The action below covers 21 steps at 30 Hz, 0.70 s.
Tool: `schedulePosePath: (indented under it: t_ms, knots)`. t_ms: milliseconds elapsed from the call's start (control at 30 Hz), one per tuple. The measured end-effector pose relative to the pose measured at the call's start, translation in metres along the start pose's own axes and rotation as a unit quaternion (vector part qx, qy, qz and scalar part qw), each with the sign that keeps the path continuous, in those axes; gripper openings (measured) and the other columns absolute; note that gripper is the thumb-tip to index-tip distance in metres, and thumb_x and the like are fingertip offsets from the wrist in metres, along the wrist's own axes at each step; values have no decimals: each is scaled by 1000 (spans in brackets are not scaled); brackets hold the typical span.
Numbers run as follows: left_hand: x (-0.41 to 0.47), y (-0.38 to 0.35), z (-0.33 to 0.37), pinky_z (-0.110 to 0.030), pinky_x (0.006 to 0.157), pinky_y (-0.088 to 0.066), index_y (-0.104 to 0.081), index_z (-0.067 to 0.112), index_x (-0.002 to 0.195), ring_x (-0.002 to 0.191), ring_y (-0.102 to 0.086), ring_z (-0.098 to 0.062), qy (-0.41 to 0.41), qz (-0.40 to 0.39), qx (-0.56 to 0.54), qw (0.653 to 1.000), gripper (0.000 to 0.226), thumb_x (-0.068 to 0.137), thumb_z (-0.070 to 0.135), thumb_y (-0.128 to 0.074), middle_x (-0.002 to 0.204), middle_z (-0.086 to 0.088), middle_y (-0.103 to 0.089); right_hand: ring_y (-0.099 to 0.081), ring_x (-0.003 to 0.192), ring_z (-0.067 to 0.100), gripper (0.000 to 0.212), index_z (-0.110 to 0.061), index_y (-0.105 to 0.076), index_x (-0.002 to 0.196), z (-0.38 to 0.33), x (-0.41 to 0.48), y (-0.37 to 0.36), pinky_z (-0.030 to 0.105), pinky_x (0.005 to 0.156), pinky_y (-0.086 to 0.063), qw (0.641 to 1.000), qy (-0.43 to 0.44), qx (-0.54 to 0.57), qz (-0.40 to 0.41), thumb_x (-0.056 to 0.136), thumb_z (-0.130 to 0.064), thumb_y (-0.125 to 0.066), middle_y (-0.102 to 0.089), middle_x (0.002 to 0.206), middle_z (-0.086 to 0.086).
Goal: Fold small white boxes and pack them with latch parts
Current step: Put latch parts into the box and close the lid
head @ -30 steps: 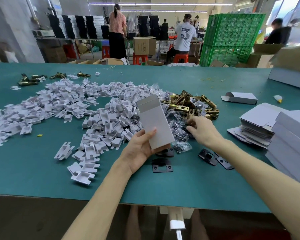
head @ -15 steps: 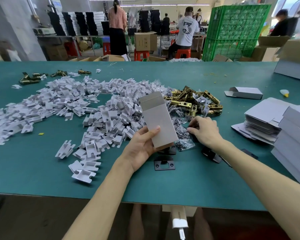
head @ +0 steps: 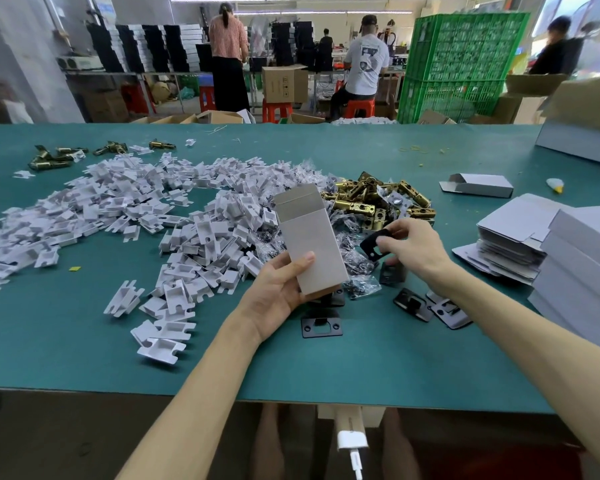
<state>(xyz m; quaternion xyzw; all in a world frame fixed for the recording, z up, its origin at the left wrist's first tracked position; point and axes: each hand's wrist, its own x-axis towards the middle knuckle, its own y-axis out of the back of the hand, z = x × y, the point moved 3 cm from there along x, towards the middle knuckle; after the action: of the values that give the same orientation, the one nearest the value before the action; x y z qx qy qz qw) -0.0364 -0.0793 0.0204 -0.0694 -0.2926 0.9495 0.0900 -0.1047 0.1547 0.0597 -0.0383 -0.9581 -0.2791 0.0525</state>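
Note:
My left hand [head: 278, 289] grips a small white box [head: 310, 244], held upright with its top flap open. Just right of it, my right hand [head: 409, 245] pinches a black strike plate [head: 373, 244] lifted off the table. More black plates [head: 414, 303] lie flat below my right hand, and another black plate [head: 321, 325] sits under the box. Small clear bags of screws [head: 362, 289] lie beside the box. A heap of brass latch bodies [head: 378, 200] sits behind both hands.
A wide pile of white plastic inserts [head: 125, 216] covers the green table [head: 84, 341] at left. Flat box blanks [head: 510, 240] and stacked folded boxes [head: 582, 271] stand at right. One folded box [head: 478, 185] lies farther back. People work beyond the table.
My right hand reached down among the black plates, then rose with one plate pinched in its fingers. The left hand kept the box almost still.

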Motion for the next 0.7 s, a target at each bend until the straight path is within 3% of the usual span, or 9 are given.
schedulePosePath:
  t_ms: [167,300,367,467,700]
  knots:
    - [-1,-1,0,-47,86,-63,-60,6,139,122,-67,-34,1,-6,12,1000,52,90,13,-74,137,-18,-66,-75,79,15,5,-6,-64,102,-23,-6,6,27,65,-60,971,-69,226,-28,97,-5,-65,-73,101,16]
    - [-3,-3,-1,-48,84,-63,-61,4,138,121,-68,-36,2,-29,14,999,49,91,10,-74,136,-18,-67,-74,71,12,17,-10,-71,110,-66,-16,17,20,61,-55,947,-27,316,-43,93,-6,-70,-75,99,10]
    - [-3,-3,-2,-45,82,-63,-66,7,132,118,-70,-34,0,-32,22,999,43,90,8,-74,134,-17,-69,-74,79,13,23,-12,-73,114,-90,-22,20,21,68,-57,948,15,314,-56,92,-5,-71,-77,102,8]
    - [-2,-2,-3,-46,88,-63,-68,7,132,120,-69,-35,-1,-26,36,999,43,89,7,-74,134,-17,-69,-75,92,23,21,-7,-72,108,-121,-30,18,36,88,-61,952,75,290,-55,89,0,-74,-77,102,12]
    - [-1,-3,-5,-53,104,-54,-66,5,134,123,-67,-34,-3,-27,45,999,50,84,6,-77,136,-18,-67,-76,79,19,19,-10,-66,98,-149,-46,-2,40,83,-61,971,230,56,-35,86,3,-74,-75,90,8]
